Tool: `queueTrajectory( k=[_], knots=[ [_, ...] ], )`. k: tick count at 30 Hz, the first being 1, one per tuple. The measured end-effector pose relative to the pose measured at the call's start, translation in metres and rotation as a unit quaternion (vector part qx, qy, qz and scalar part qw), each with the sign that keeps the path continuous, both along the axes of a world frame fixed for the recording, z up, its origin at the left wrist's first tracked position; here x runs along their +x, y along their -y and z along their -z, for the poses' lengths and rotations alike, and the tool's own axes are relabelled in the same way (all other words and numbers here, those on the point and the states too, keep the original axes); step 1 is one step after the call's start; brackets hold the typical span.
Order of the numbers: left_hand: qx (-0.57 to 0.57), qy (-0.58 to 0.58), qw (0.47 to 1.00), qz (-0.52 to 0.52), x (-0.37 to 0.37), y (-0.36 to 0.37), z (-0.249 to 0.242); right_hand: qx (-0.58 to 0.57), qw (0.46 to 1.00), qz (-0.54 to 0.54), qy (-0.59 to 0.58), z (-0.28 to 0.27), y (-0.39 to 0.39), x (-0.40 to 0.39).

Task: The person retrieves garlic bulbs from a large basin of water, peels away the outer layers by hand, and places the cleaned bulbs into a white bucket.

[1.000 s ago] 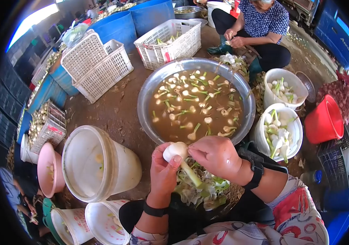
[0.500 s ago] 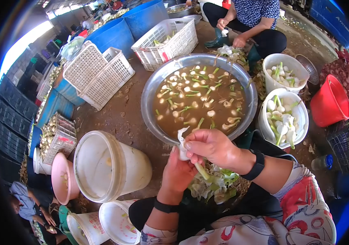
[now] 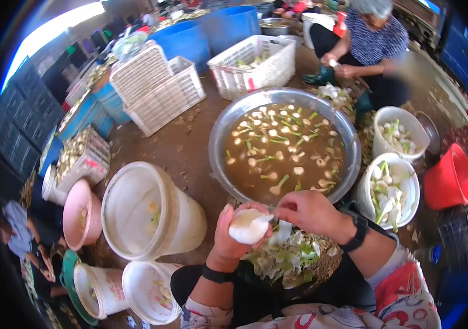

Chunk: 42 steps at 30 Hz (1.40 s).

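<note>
My left hand is closed around a white garlic bulb, its round side facing up. Just right of it, my right hand pinches a thin strip of garlic skin that reaches toward the bulb. Below both hands lies a heap of peeled garlic skins and leaves. Beyond them stands a large metal basin of brown water, where many garlic bulbs with green stems float.
At the right are two white buckets of garlic and a red bucket. Large white buckets and a pink basin stand left. White crates sit behind. A person handles garlic across the basin.
The bulb has turned so its round side shows, and its stem no longer shows. My right hand has moved right, off the bulb. The view has shifted, with the surroundings lower and further right.
</note>
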State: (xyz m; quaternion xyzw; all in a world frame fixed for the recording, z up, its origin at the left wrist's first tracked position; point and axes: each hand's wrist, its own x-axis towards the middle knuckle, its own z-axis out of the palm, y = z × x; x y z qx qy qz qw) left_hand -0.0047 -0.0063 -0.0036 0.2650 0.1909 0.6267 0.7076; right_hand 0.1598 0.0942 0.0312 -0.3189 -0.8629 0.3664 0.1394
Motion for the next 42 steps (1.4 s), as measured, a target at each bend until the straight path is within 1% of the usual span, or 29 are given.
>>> queueTrajectory(
  k=[2,3,4,5,6,8,9,10,11,12,13,14,15,16,18,20,22,24,26,28,29,30,31,32,34,38,40,41,42],
  knots=[
    [-0.05,0.009,0.998,-0.04,0.0,0.0,0.004,-0.209,0.955,0.035,-0.206,-0.018,0.011,-0.005],
    [-0.057,-0.073,0.993,-0.078,0.003,0.001,-0.002,-0.069,0.98,-0.034,-0.183,-0.022,0.011,-0.008],
    [0.033,-0.265,0.945,-0.187,0.014,0.001,0.003,0.077,0.976,-0.108,-0.171,-0.022,0.011,-0.011],
    [-0.001,-0.166,0.985,-0.055,0.007,-0.001,0.015,0.022,0.972,-0.071,-0.222,-0.015,0.014,-0.016],
    [-0.025,-0.183,0.982,-0.033,0.004,0.003,0.016,-0.031,0.964,-0.025,-0.265,-0.007,0.015,-0.016],
    [0.107,-0.225,0.968,-0.032,0.01,-0.001,0.016,-0.22,0.935,0.121,-0.249,0.002,0.0,-0.009],
    [0.106,-0.179,0.975,-0.08,0.007,0.002,0.012,-0.209,0.941,0.105,-0.244,0.002,-0.004,-0.011],
    [0.102,-0.133,0.979,-0.12,0.004,0.005,0.005,-0.176,0.968,0.125,-0.126,0.001,-0.005,-0.013],
    [0.05,-0.135,0.967,-0.211,-0.006,0.002,0.0,-0.142,0.978,0.149,-0.01,0.005,-0.008,-0.013],
    [0.051,-0.108,0.967,-0.227,-0.029,0.009,-0.012,-0.148,0.987,0.06,0.01,0.029,-0.009,-0.006],
    [-0.036,0.141,0.958,-0.247,-0.046,0.012,-0.022,-0.128,0.99,0.003,0.056,0.041,-0.001,-0.001],
    [0.034,0.176,0.921,-0.345,-0.061,0.018,-0.025,-0.109,0.987,-0.054,0.101,0.049,0.004,-0.001],
    [0.032,0.174,0.922,-0.345,-0.072,0.024,-0.028,-0.112,0.987,-0.054,0.1,0.053,0.005,-0.005],
    [-0.029,0.249,0.871,-0.422,-0.081,0.03,-0.031,-0.084,0.986,-0.076,0.122,0.056,0.005,-0.007],
    [-0.158,0.385,0.726,-0.547,-0.087,0.033,-0.032,-0.065,0.983,-0.084,0.151,0.066,0.008,-0.013],
    [-0.221,0.406,0.746,-0.479,-0.066,0.025,-0.018,0.073,0.922,-0.313,0.215,0.082,0.01,-0.014],
    [-0.149,0.181,0.926,-0.295,-0.046,0.016,0.014,0.074,0.891,-0.402,0.196,0.137,0.001,-0.004],
    [-0.2,0.12,0.916,-0.327,-0.033,0.015,0.008,0.126,0.843,-0.375,0.365,0.121,-0.015,-0.024],
    [-0.196,0.107,0.918,-0.328,-0.035,0.017,0.005,0.13,0.894,-0.174,0.392,0.117,-0.053,-0.038],
    [-0.187,0.094,0.921,-0.328,-0.028,0.012,0.009,0.225,0.909,-0.061,0.346,0.155,-0.12,-0.028],
    [-0.177,0.073,0.922,-0.335,-0.026,0.009,0.01,0.228,0.908,-0.057,0.346,0.156,-0.134,-0.029],
    [-0.207,0.002,0.923,-0.325,-0.017,0.005,0.005,0.205,0.925,0.036,0.319,0.159,-0.146,-0.031],
    [-0.227,0.001,0.936,-0.269,-0.013,0.001,0.005,0.178,0.932,0.125,0.288,0.165,-0.156,-0.033],
    [-0.248,-0.003,0.945,-0.214,-0.013,-0.004,0.008,0.176,0.934,0.124,0.286,0.18,-0.163,-0.038],
    [-0.275,-0.009,0.933,-0.23,-0.015,-0.016,0.019,0.27,0.919,-0.061,0.28,0.227,-0.164,-0.047],
    [-0.337,0.019,0.912,-0.234,-0.021,-0.036,0.043,0.238,0.916,-0.07,0.314,0.301,-0.144,-0.066],
    [-0.368,0.026,0.906,-0.209,-0.018,-0.045,0.048,0.107,0.964,-0.061,0.237,0.345,-0.146,-0.062],
    [-0.379,0.016,0.902,-0.204,-0.016,-0.049,0.048,0.06,0.947,-0.079,0.306,0.29,-0.141,-0.078],
    [-0.387,0.01,0.9,-0.201,-0.014,-0.053,0.047,0.059,0.945,-0.087,0.311,0.253,-0.137,-0.087]
  ],
)
